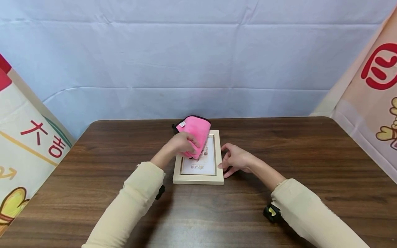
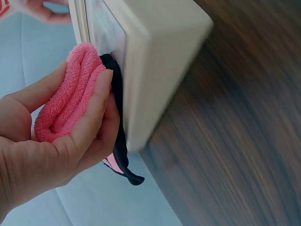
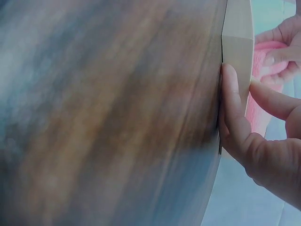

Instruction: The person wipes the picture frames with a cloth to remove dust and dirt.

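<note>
A cream photo frame [image 1: 198,179] lies face up on the table, showing a printed insert with the words "free style". My left hand [image 1: 183,142] grips a folded pink towel-like cloth [image 1: 198,129] with black edging and a white tag, over the frame's upper left part. In the left wrist view the thumb and fingers pinch the fluffy cloth [image 2: 70,106] against the frame's face. At the frame's right side, my right hand [image 1: 238,159] holds the border. The right wrist view has its thumb on the front edge of the frame [image 3: 237,49] and its fingers along the side.
The dark wood-grain table [image 1: 93,193] extends around the frame on all sides. Behind it hangs a creased pale blue cloth backdrop [image 1: 186,62]. Printed hangings stand at the left [image 1: 28,137] and right [image 1: 369,103]. A black strapped device [image 1: 272,212] sits under the right sleeve.
</note>
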Demonstrator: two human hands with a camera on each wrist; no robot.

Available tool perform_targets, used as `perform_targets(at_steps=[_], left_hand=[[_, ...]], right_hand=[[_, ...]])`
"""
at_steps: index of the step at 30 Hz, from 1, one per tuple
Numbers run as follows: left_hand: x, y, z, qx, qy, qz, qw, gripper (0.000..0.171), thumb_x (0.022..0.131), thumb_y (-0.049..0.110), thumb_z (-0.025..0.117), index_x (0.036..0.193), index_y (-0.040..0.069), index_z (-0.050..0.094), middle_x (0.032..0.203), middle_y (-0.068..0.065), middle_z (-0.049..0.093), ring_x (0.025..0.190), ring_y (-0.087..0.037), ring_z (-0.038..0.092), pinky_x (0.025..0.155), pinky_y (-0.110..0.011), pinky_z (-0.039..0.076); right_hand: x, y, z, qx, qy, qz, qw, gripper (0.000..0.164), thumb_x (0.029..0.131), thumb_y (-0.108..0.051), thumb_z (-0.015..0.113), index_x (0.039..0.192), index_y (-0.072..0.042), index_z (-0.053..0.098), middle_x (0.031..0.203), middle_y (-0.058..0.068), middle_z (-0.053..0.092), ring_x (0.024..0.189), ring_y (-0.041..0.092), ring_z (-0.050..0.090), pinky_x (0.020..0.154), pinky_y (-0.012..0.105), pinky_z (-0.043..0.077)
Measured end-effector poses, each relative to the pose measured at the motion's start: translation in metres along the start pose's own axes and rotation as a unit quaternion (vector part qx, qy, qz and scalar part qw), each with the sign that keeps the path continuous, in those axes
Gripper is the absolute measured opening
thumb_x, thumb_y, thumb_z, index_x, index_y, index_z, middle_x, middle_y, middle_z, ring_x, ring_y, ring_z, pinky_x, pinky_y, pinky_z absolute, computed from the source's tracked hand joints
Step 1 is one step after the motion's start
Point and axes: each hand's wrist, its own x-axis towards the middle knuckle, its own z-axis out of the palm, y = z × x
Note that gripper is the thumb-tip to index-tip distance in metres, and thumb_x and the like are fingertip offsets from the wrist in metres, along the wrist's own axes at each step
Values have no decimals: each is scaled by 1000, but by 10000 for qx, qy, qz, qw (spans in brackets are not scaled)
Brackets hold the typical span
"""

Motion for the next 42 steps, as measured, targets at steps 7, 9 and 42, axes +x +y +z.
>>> perform_targets(at_steps=[7,9,42], left_hand=[[-3,-6,-13,-128,39,-186,9997,23,80,-6,66,103,-1,66,90,-16,60,72,-25,62,69,-36,56],[-4,-7,-14,-148,73,-172,9997,23,80,-7,66,103,-2,66,90,-16,59,73,-25,63,69,-36,56],[3,11,16,26,215,71,9997,19,77,-9,66,94,-2,68,72,-13,67,65,-22,65,63,-33,56]], right_hand=[[0,0,0,18,27,1,10000,59,83,13,60,129,6,23,83,16,49,67,21,55,62,39,57],[0,0,0,15,32,0,10000,59,83,13,59,129,6,23,83,16,49,67,21,55,62,39,57],[-1,0,0,56,31,-22,10000,59,83,13,60,129,6,24,81,16,49,68,23,54,62,41,57]])
